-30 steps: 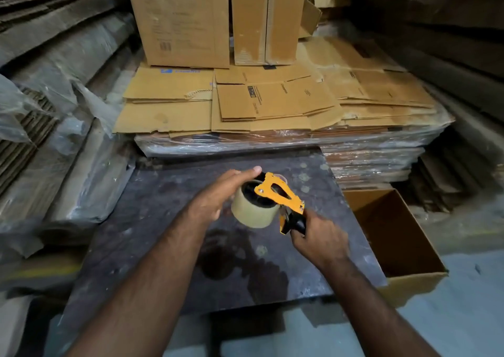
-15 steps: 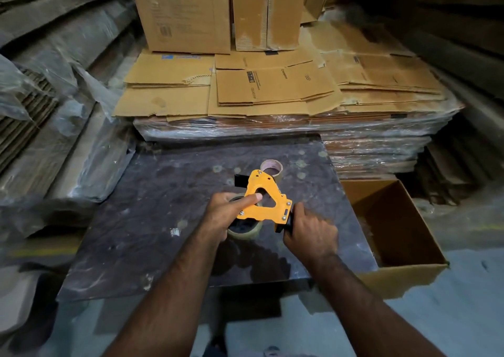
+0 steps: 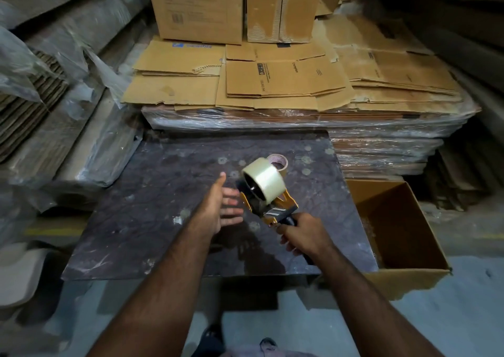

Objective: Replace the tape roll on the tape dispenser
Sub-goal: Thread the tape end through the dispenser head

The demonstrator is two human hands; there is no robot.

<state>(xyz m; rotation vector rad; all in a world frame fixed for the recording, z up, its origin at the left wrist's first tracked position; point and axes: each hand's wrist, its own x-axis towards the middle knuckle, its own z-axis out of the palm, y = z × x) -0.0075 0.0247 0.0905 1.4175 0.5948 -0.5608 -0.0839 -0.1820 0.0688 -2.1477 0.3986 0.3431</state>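
A full roll of clear tape [image 3: 266,181] sits on the hub of the orange tape dispenser [image 3: 283,206], which is lifted above the dark table [image 3: 141,215] with the roll turned toward me. My right hand [image 3: 301,236] grips the dispenser's black handle. My left hand [image 3: 218,209] is just left of the dispenser, fingers spread, holding nothing and not touching the roll. An almost bare cardboard tape core [image 3: 278,161] lies on the table right behind the roll.
An open cardboard box [image 3: 403,269] stands on the floor against the table's right side. Wrapped stacks of flattened cartons [image 3: 272,84] rise behind the table, with upright boxes [image 3: 196,5] on top. Plastic-covered cardboard bundles [image 3: 68,127] line the left.
The dispenser was pressed flat on the table under my left hand; now my right hand has lifted and turned it roll-side up, and my left hand has let go and opened.
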